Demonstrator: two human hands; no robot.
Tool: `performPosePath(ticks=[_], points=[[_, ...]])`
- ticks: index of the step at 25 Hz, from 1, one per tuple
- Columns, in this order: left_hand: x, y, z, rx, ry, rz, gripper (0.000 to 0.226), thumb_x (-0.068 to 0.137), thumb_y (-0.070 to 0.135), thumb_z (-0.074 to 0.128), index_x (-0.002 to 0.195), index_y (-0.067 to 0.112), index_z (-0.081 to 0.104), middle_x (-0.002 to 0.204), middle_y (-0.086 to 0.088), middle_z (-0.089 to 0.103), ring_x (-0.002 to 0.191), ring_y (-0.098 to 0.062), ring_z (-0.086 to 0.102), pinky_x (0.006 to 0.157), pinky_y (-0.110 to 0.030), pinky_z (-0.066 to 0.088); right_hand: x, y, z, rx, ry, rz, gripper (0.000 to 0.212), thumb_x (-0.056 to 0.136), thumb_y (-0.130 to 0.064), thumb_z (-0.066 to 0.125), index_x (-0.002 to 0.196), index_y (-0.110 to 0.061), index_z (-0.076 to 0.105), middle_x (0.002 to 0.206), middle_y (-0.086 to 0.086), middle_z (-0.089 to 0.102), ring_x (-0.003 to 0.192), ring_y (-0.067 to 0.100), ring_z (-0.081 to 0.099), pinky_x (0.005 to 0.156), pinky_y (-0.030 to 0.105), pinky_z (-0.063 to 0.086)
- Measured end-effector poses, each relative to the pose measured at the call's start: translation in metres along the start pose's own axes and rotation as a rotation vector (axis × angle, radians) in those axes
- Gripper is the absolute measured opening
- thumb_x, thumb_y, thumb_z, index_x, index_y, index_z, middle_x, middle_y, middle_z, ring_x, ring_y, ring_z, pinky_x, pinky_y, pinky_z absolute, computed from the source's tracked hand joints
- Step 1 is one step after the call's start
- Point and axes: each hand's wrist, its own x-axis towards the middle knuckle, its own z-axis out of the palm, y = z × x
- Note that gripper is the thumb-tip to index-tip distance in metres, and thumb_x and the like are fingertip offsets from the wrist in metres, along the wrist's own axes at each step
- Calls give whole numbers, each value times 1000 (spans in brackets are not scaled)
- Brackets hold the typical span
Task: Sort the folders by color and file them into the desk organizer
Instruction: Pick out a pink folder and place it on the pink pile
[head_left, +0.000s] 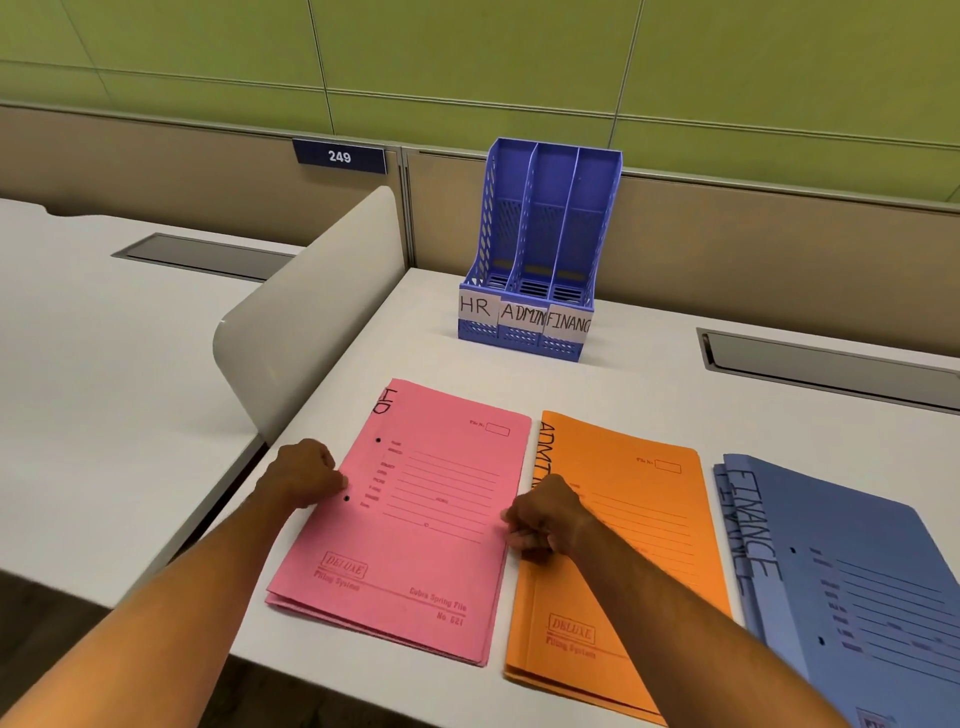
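A stack of pink folders (415, 514) lies flat on the white desk in front of me. My left hand (306, 475) grips its left edge with curled fingers. My right hand (543, 517) grips its right edge, fingers curled under. To the right lies a stack of orange folders (639, 545) marked ADMIN, and further right a stack of blue folders (841, 571) marked FINANCE. A blue three-slot desk organizer (535, 249) stands at the back, labelled HR, ADMIN, FINANCE; I see nothing standing in its slots.
A white curved divider panel (311, 306) rises at the desk's left edge, with another desk beyond it. A beige partition (753, 249) runs behind the organizer. A grey cable hatch (831, 364) sits at the back right.
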Motion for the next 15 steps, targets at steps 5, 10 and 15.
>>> performPosePath(ticks=[5, 10, 15], points=[[-3, 27, 11, 242, 180, 243, 75, 77, 57, 67, 136, 16, 45, 132, -12, 51, 120, -31, 51, 94, -45, 46, 1, -11, -7, -252, 164, -355, 28, 88, -27, 68, 96, 0, 68, 95, 14, 72, 82, 25, 68, 80, 38, 59], [-15, 52, 24, 358, 267, 403, 94, 77, 68, 56, 150, 20, 23, 156, -12, 27, 140, -31, 31, 108, -48, 32, 6, -18, -13, -580, 216, -627, 61, 89, -50, 57, 138, -15, 45, 143, 7, 49, 132, 25, 44, 106, 39, 40], [-16, 62, 37, 365, 245, 432, 102, 79, 72, 49, 154, 20, 4, 162, -12, 5, 148, -27, 9, 118, -45, 17, 19, -19, -17, -812, 264, -728, 93, 85, -68, 45, 153, -16, 9, 162, 11, 5, 150, 28, 4, 120, 44, 12]])
